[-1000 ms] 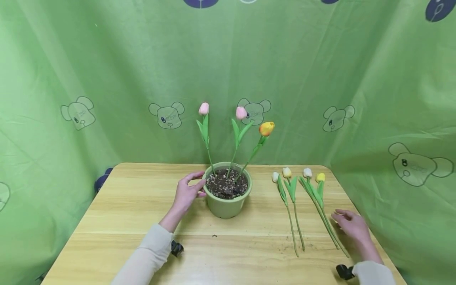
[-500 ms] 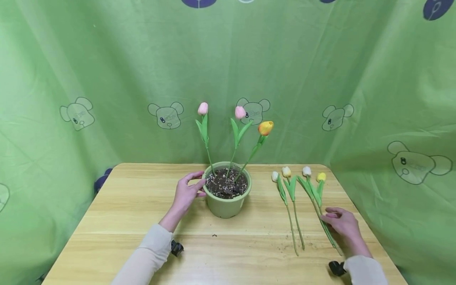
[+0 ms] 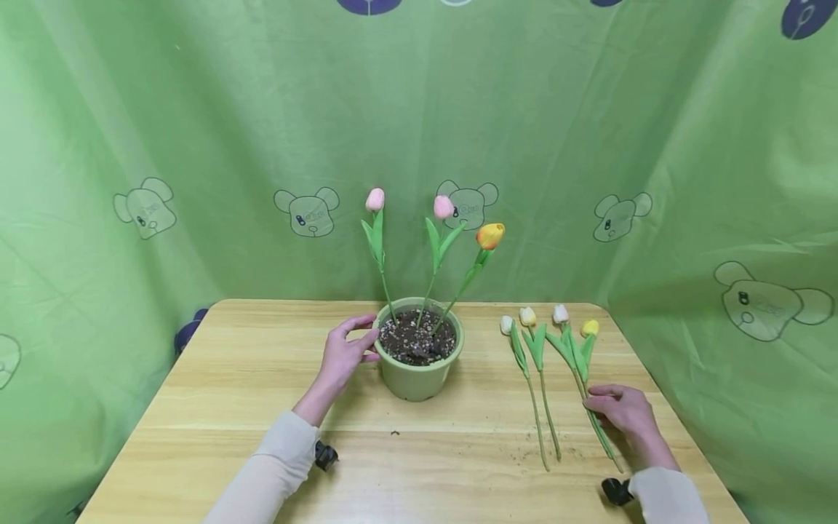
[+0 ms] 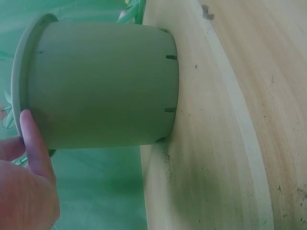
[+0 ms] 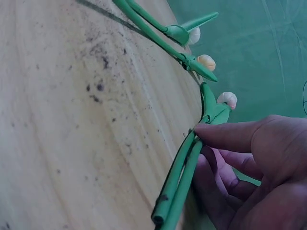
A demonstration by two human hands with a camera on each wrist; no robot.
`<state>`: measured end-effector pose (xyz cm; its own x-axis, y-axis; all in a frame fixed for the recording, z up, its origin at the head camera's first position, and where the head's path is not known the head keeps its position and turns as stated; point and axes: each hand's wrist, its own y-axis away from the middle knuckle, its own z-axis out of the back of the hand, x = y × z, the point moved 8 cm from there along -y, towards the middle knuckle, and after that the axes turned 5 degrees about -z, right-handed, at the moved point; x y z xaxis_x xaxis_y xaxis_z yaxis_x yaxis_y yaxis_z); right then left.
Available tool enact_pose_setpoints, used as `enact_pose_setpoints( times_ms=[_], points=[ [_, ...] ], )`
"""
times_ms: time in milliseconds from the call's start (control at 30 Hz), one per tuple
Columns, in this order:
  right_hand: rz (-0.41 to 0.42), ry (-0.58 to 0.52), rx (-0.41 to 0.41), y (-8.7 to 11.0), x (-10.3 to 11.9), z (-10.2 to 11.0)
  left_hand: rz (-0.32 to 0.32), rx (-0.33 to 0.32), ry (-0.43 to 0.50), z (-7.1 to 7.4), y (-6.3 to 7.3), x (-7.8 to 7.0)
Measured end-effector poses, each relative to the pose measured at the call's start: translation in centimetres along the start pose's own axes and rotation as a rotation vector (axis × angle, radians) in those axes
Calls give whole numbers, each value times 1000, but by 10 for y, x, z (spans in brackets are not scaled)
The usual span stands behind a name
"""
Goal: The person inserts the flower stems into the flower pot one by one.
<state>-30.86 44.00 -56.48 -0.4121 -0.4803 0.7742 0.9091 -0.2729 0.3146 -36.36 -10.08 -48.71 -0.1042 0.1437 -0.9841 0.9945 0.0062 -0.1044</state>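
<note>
A green flowerpot (image 3: 419,382) of dark soil (image 3: 409,342) stands upright, holding two pink tulips (image 3: 444,208) and an orange-yellow tulip (image 3: 490,236). My left hand (image 3: 342,356) holds its left rim; in the left wrist view, a finger (image 4: 36,143) lies against the outer wall below the rim. On the right, my right hand (image 3: 625,416) pinches at the stems of a pale tulip (image 3: 560,314) and a yellow tulip (image 3: 590,328), which lie close together. In the right wrist view, fingertips touch these green stems (image 5: 180,177); whether both are gripped I cannot tell.
A white tulip (image 3: 507,324) and a cream tulip (image 3: 527,316) lie side by side between the pot and my right hand. Soil crumbs dot the wooden table (image 3: 262,364). A green curtain (image 3: 262,109) hangs behind and along both sides.
My right hand has moved left from beside the stems onto them. The pale tulip's head has shifted slightly left and away. My left hand has stayed on the pot rim.
</note>
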Motion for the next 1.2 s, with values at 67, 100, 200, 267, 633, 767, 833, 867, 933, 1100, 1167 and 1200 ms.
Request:
enact_pose_setpoints(
  times_ms=[67,100,200,267,633,767,833,867,933,1100,1167,1200],
  points=[
    [-8,0,-1,0,-1,0,-3,-1,0,0,0,0],
    [-11,2,-3,0,-1,0,-4,-3,0,0,0,0],
    [1,13,-18,2,1,2,-7,-2,-3,-1,0,0],
    [12,25,-39,5,3,4,-4,1,-3,-1,0,0],
    [42,-41,-86,11,9,24,-2,6,-3,1,-1,1],
    [42,-95,-122,17,14,30,-3,7,-2,0,-1,1],
    [34,-128,-136,21,18,31,-3,7,-4,0,-1,1],
    [31,-145,-146,22,20,32,-3,8,-5,0,-1,1],
    [29,-177,-157,26,26,32,-3,8,-4,1,-1,1],
    [24,-276,-167,33,40,30,-7,10,-7,1,-1,2],
    [29,-328,-168,37,46,28,-7,10,-8,1,-1,2],
    [37,-352,-169,39,50,27,-7,9,-8,1,-1,2]
  ],
)
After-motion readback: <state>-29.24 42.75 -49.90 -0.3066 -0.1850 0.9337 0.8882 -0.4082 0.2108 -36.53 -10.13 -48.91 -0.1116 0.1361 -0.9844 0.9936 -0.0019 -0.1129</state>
